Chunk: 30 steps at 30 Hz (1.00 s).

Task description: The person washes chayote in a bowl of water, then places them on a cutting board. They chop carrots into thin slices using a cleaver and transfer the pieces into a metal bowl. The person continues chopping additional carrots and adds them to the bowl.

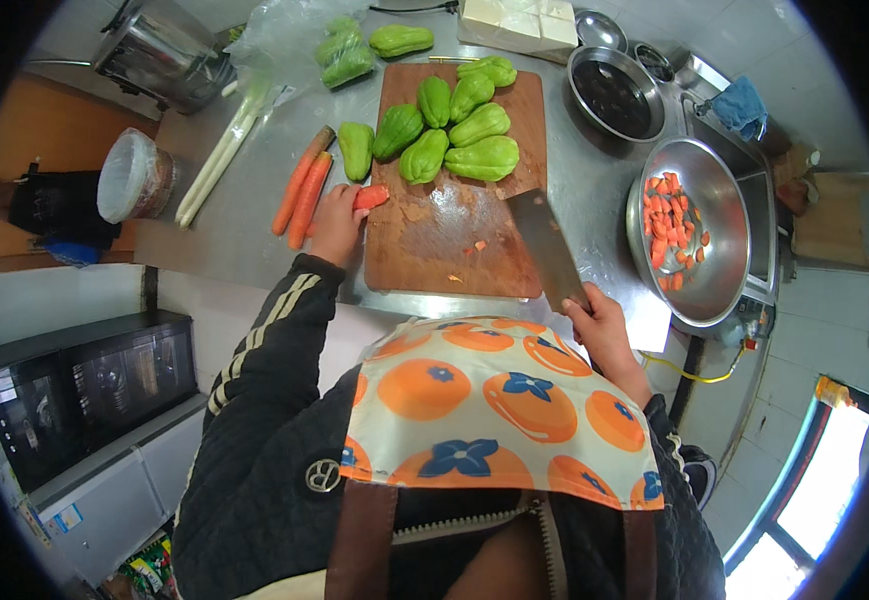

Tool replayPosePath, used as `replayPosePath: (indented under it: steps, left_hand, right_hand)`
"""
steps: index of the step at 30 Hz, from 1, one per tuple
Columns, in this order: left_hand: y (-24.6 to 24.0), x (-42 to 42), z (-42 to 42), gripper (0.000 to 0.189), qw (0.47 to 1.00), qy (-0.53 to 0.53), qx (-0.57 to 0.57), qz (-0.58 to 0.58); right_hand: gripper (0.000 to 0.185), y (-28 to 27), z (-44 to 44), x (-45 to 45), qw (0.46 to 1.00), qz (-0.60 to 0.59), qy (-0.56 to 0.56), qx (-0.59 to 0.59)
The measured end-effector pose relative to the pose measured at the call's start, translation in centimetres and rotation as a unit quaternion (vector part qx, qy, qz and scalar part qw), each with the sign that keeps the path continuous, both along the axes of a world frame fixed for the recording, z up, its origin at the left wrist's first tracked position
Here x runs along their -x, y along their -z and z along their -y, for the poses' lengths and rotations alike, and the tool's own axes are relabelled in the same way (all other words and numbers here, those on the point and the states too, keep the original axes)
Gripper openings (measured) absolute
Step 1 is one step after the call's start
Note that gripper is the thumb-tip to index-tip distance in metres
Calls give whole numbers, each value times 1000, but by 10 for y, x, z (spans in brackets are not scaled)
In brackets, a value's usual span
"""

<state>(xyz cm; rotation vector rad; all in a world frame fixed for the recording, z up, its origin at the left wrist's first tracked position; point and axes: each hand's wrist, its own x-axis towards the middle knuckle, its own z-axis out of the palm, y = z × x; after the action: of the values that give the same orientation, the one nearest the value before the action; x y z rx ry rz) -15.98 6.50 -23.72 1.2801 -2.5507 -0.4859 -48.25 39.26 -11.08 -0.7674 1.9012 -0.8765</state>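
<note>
My left hand (337, 221) grips a carrot with a cut end (371, 196), which reaches over the left edge of the wooden cutting board (449, 259). In my right hand (605, 324) is a cleaver (548, 244), its broad blade slanting across the board's right edge. Several green chayotes (479, 124) cover the far half of the board. One more chayote (356, 150) lies just off its left side. Two whole carrots (304, 191) rest on the metal counter beside my left hand. Small orange scraps (479, 246) dot the board.
To the right, a steel bowl (727, 247) holds carrot pieces (673, 214); a basin of dark liquid (614, 97) stands behind it. Scallion stalks (228, 154) and a lined bucket (134, 176) are at left. Tofu blocks (520, 26) and bagged chayotes (346, 56) sit at the back.
</note>
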Motion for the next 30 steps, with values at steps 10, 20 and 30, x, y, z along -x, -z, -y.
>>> replayPosePath:
  steps: [10,20,30]
  left_hand:
    - [-8,-3,-2,48,998,31,45,2]
    - [-30,69,-82,51,948,317,13,-6]
    - [-39,18,-48,32,988,-4,12,-156]
  right_hand:
    - [20,44,24,-17,956,-102,-269,-53]
    - [20,52,31,3,990,-135,-16,-32]
    - [16,27,77,-32,934,-243,-261,27]
